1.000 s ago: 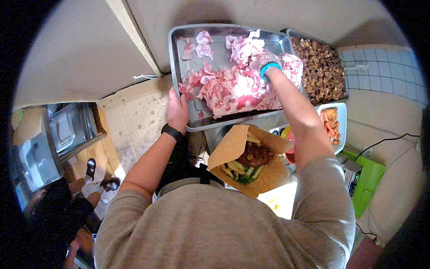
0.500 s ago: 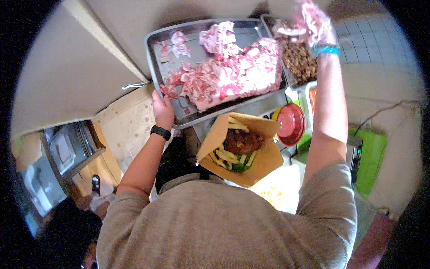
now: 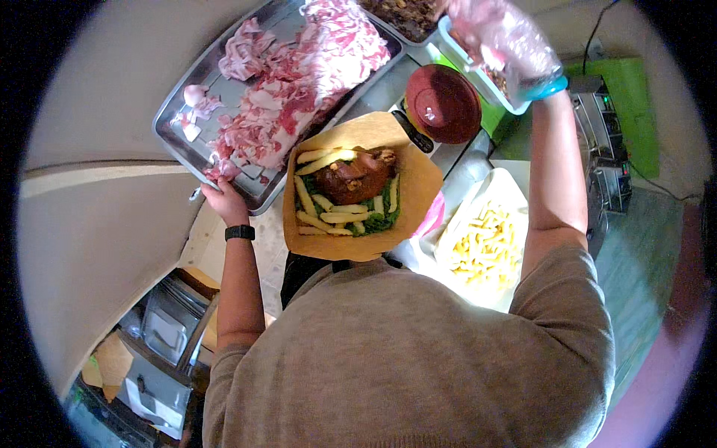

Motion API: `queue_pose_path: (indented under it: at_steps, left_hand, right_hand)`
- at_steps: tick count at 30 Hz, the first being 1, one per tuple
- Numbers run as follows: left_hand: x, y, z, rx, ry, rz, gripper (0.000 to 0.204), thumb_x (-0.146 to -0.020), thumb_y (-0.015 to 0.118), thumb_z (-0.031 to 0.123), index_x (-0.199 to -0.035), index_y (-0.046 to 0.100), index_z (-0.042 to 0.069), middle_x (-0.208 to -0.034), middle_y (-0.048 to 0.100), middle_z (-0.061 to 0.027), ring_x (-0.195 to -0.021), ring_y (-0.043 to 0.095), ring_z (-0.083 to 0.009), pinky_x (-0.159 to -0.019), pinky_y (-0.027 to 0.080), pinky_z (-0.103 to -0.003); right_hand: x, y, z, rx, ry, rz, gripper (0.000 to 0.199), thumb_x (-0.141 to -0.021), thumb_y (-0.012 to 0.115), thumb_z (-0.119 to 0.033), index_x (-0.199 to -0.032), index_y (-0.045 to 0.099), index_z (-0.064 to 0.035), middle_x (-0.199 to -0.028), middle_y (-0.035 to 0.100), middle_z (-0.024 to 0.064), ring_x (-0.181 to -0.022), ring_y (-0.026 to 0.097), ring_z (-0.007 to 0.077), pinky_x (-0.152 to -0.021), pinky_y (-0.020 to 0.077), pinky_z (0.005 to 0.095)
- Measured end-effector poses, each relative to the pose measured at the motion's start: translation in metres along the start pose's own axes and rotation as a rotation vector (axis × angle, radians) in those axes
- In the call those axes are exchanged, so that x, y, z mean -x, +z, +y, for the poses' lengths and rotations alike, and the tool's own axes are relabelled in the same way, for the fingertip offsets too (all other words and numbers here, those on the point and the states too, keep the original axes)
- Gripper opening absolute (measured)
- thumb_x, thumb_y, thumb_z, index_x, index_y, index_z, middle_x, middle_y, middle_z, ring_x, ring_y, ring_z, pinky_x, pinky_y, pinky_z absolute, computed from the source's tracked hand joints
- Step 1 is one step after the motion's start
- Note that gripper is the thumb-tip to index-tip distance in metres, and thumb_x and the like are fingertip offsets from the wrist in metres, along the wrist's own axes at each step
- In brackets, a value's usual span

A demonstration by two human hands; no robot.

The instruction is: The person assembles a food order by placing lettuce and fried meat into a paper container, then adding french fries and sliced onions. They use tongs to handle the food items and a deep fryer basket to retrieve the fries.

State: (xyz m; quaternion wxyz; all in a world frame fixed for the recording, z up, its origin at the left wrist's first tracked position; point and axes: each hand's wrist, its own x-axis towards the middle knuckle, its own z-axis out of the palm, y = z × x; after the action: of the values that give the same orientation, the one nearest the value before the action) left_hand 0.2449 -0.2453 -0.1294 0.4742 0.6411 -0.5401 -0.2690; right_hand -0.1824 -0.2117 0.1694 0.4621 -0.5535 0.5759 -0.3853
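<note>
My left hand (image 3: pixel 226 200) grips the near left rim of a metal tray (image 3: pixel 177 127). On that tray lies a heap of thin pink and white raw meat shavings (image 3: pixel 261 123). My right hand (image 3: pixel 511 45), in a clear plastic glove with a blue-green band at the wrist, is over a light blue container (image 3: pixel 515 107) at the upper right. Its fingers are blurred, and whether they hold anything is unclear. Just in front of my chest sits an open brown paper box (image 3: pixel 418 194) with a glossy brown piece of food (image 3: pixel 351 179), fries and chopped greens.
A round dark red bowl (image 3: pixel 448 104) stands between box and blue container. Behind it is a tray of browned bits (image 3: pixel 407 16). A white container of fries (image 3: pixel 485 246) sits near my right arm. Dark equipment (image 3: pixel 605 142) stands at right, with a cable behind it.
My right hand has moved from above the tray of browned bits to the light blue container. The view has shifted, and my left hand stays on the metal tray's rim.
</note>
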Motion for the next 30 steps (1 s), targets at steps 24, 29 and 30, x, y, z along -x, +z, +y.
queue_pose_path:
  at_steps: [24,29,30]
  left_hand:
    - [0.001,-0.002,0.021,-0.057,-0.063,0.014,0.020,-0.082,0.044,0.010,-0.096,0.040,-0.003,-0.085,0.052,-0.0216,-0.078,0.051,-0.0362,-0.069,0.039,-0.040]
    - [0.001,-0.003,0.018,0.032,-0.174,-0.014,0.018,-0.082,0.044,0.010,-0.093,0.040,-0.004,-0.084,0.051,-0.0221,-0.077,0.051,-0.0368,-0.068,0.039,-0.040]
    - [-0.001,-0.001,0.013,0.036,-0.153,-0.007,0.018,-0.082,0.044,0.010,-0.094,0.040,-0.004,-0.084,0.051,-0.0222,-0.077,0.051,-0.0370,-0.068,0.039,-0.040]
  right_hand:
    - [-0.150,0.100,0.098,1.244,-0.589,-0.144,0.057,-0.072,0.059,-0.037,-0.120,0.042,-0.0101,-0.125,0.041,0.0130,-0.114,0.040,0.0261,-0.095,0.0325,0.0384]
    - [-0.224,0.188,0.086,1.369,0.005,-0.543,0.057,-0.062,0.061,-0.027,-0.114,0.045,-0.0063,-0.107,0.052,0.0175,-0.095,0.053,0.0301,-0.080,0.0430,0.0356]
    - [-0.231,0.195,0.086,1.386,0.082,-0.598,0.056,-0.062,0.061,-0.026,-0.112,0.047,-0.0058,-0.103,0.055,0.0174,-0.093,0.054,0.0302,-0.079,0.0434,0.0358]
